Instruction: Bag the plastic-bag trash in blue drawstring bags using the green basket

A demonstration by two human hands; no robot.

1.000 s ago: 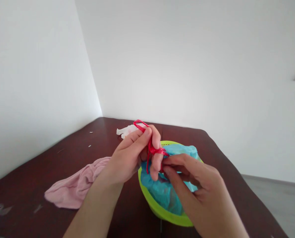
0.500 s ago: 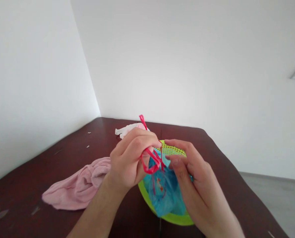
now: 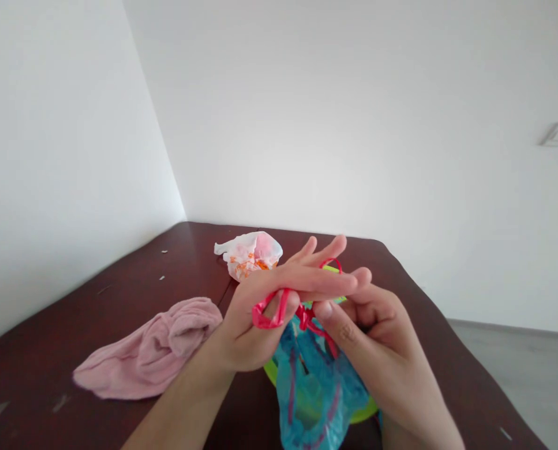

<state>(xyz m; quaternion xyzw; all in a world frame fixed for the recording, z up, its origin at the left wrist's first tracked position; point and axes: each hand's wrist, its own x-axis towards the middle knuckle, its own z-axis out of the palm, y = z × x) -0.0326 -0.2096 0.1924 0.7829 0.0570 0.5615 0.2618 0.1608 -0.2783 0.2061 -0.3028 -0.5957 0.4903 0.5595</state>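
A blue plastic bag (image 3: pixel 318 394) with a red drawstring (image 3: pixel 305 317) hangs from my hands over a lime-green basket (image 3: pixel 363 414). My left hand (image 3: pixel 264 303) has its fingers stretched to the right, with a loop of the drawstring caught around its thumb and under the index finger. Thumb against fingers, my right hand (image 3: pixel 382 331) pinches the drawstring just beside a knotted part. Both hands meet at the fingertips. Most of the basket is hidden behind the bag and hands.
A pink cloth (image 3: pixel 152 353) lies crumpled on the dark brown table (image 3: pixel 95 325), left of my left forearm. Farther back is a white plastic bag (image 3: pixel 248 253) with orange print and something pink inside. White walls (image 3: pixel 279 112) rise behind and at the left.
My left hand has stretched out its fingers and moved right, over to my right hand. My right hand has closed on the drawstring. The blue bag now hangs lower in front of the basket.
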